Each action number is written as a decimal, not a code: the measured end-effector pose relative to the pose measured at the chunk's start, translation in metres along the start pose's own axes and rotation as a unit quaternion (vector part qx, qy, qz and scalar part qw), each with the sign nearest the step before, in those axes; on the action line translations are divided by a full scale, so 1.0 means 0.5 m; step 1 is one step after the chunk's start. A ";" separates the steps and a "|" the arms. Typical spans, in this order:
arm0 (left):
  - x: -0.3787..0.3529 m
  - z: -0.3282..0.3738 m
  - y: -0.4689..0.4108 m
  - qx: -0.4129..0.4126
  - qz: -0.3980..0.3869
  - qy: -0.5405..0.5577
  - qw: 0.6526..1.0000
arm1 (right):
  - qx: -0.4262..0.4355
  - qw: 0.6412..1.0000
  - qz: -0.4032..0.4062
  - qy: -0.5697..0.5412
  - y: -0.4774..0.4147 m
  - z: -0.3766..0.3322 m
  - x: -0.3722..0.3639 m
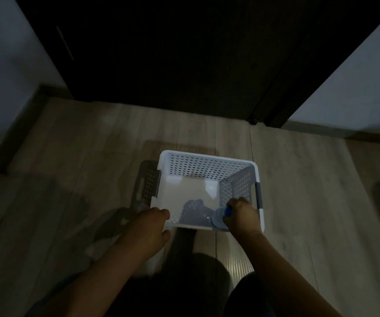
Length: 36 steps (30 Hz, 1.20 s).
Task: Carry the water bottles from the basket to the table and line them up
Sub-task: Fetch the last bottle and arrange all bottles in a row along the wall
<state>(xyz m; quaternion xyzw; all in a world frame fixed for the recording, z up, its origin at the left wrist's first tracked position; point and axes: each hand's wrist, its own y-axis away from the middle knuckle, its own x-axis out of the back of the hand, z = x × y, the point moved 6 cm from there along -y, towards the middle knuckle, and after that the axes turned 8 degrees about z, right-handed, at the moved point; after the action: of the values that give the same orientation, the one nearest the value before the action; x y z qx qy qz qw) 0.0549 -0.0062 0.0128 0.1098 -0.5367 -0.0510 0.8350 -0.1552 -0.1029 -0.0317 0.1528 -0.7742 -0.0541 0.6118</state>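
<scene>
Basket (209, 154) open on top, its far half bare; perforated walls (207, 168) on all sides, dark door (184, 53) beyond.

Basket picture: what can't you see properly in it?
Head view:
bottle: partly covered by right hand, its body dim and blurred.
Dark patch inside basket: too dim, shadow or more bottles.
left hand: blurred, grip on rim unclear.
Table: outside the frame.

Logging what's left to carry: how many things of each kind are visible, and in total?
White perforated plastic basket: 1
Clear plastic water bottle with blue cap, gripped by the right hand: 1
Total: 2
The dark shape inside the basket is too dim to identify.
</scene>
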 end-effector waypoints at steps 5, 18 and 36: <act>0.007 -0.005 0.009 0.006 -0.009 0.000 1.000 | -0.002 1.000 0.014 -0.028 0.005 0.003 0.016; 0.358 0.112 0.173 0.051 0.008 0.028 0.998 | 0.040 0.988 0.070 -0.131 0.195 -0.175 0.441; 1.129 0.378 0.484 0.133 0.085 0.125 0.979 | 0.157 0.976 0.089 -0.122 0.538 -0.525 1.231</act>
<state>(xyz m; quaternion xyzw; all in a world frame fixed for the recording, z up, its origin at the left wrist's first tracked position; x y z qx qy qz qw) 0.1118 0.0898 0.6459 0.1793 -0.4374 0.1065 0.8747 -0.0741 -0.0072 0.6785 0.1693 -0.8523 0.1048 0.4836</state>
